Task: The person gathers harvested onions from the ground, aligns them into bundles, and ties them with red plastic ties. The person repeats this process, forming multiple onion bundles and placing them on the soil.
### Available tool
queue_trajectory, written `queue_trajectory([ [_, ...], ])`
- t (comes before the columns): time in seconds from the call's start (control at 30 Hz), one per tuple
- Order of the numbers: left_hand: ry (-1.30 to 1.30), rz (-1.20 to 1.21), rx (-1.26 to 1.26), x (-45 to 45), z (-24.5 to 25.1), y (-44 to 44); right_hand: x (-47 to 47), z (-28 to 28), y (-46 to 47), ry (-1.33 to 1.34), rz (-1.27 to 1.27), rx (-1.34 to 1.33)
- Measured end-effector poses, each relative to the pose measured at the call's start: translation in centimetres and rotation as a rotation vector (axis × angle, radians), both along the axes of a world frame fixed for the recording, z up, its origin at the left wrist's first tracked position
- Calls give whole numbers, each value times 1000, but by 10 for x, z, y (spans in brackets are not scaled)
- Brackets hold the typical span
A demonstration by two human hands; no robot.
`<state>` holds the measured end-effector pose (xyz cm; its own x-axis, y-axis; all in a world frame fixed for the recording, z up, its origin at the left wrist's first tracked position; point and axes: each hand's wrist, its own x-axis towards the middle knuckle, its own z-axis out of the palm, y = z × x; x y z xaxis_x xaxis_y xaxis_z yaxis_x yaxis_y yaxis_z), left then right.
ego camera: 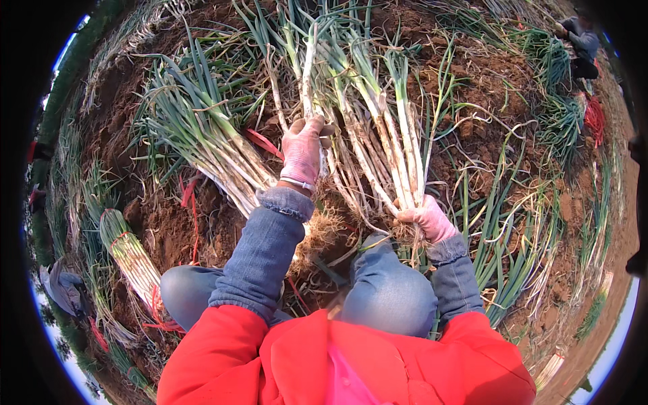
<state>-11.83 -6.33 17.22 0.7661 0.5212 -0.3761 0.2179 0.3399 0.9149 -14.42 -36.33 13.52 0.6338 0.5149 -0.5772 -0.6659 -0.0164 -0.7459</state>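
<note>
My left hand (302, 144), in a pink and tan work glove, is closed around the white stem of a long green onion (308, 76). My right hand (429, 218), gloved the same way, grips the root end of several green onions (400, 152) whose green tops point away from me. More loose onions lie between the two hands. Left of my left hand a pile of green onions (223, 147) rests on the soil with its leaves fanned out. A clump of dry, stringy roots (319, 233) sits below my left hand, between my knees.
A tied onion bundle (132, 253) lies at the left, with red plastic ties (195, 223) on the soil nearby. Loose onions (501, 228) are on the right. At the upper right a person (582, 43) is beside onion piles and a heap of red ties (594, 119).
</note>
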Motion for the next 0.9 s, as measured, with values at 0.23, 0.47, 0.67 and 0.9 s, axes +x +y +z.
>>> queue_trajectory([
  [0.23,2,137,-318,-25,-31,-28,-24,57,-38,52,-71,-86],
  [0.47,-323,209,-365,-25,37,-57,31,321,-18,-734,-285,-86],
  [0.67,-38,92,-558,-44,-62,-90,102,284,34,-1094,266,-953],
  [0.9,204,-158,-833,-56,-110,-138,57,59,31,-1030,923,-1688],
])
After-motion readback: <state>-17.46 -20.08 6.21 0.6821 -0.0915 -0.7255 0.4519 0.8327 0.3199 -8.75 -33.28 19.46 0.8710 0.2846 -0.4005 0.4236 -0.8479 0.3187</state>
